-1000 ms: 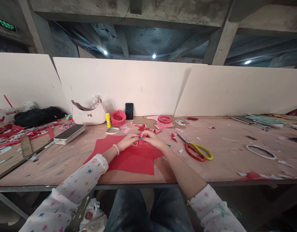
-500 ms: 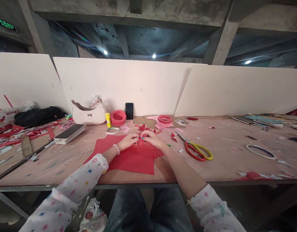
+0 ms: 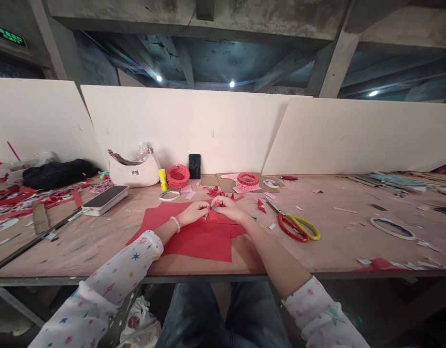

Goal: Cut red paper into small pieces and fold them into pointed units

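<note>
Bench: plywood workbench (image 3: 327, 251) before white partition boards (image 3: 182, 130).
Paper: small folded red paper piece (image 3: 211, 208), long axis hidden, above red paper sheets (image 3: 197, 244).
Left hand (image 3: 194, 213): pinching it from 9 o'clock.
Right hand (image 3: 228, 209): pinching it from 3 o'clock, equally near.

Small ceiling lamps (image 3: 159, 78) light your scene softly, leaving only faint shadows. Your wide view bends toward the edges.

We can just about make out what looks like EXIT on the green sign (image 3: 8, 36) up top left, but the handbag's gold plate (image 3: 135, 186) and the glue stick's label (image 3: 163, 180) are too tiny to read.
</note>
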{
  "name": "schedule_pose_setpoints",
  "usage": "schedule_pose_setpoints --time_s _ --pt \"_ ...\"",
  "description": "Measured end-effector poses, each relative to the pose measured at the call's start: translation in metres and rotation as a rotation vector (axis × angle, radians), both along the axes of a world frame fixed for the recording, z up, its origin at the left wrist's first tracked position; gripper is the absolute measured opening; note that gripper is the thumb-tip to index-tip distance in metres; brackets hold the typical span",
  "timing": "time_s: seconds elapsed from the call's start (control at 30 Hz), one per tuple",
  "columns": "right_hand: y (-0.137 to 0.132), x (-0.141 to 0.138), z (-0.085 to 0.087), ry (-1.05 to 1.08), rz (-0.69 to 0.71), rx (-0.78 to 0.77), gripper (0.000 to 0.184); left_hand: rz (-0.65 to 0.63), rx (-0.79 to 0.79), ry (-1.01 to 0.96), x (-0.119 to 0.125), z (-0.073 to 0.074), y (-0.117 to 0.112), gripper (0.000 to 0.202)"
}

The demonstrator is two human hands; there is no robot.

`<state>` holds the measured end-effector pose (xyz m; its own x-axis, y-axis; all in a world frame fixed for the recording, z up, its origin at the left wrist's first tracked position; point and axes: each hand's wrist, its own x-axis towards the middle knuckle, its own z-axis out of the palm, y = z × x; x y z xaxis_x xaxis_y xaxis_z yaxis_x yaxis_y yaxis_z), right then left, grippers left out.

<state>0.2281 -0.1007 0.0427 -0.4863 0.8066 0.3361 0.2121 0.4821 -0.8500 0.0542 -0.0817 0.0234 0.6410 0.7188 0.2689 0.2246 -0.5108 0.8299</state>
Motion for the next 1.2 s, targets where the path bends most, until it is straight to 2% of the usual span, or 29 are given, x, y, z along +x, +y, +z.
schedule_pose_setpoints --time_s 0.13,0.37,0.67,0.87,1.2 --pt "0.0030 0.0004 -0.0032 -0.013 -0.009 0.003 0.016 0.014 0.082 0.028 0.0004 -0.0009 0.0005 0.019" --pt "0.0033 0.0000 -0.0045 0.019 0.053 0.048 0.014 0.031 0.114 0.088 0.0036 -0.0009 -0.0045 0.017" --pt "-0.0040 -0.0018 0.0024 0.057 -0.019 -0.031 0.011 0.070 0.109 0.064 0.0035 0.0011 -0.0050 0.017" --pt "-0.0025 -0.0022 0.0017 0.058 -0.029 0.027 0.010 0.067 0.102 0.066 0.0045 0.0030 -0.0076 0.016" --pt "0.0030 -0.0001 -0.0032 0.035 0.040 0.036 0.014 0.070 0.080 0.072 0.0049 0.0013 -0.0072 0.017"
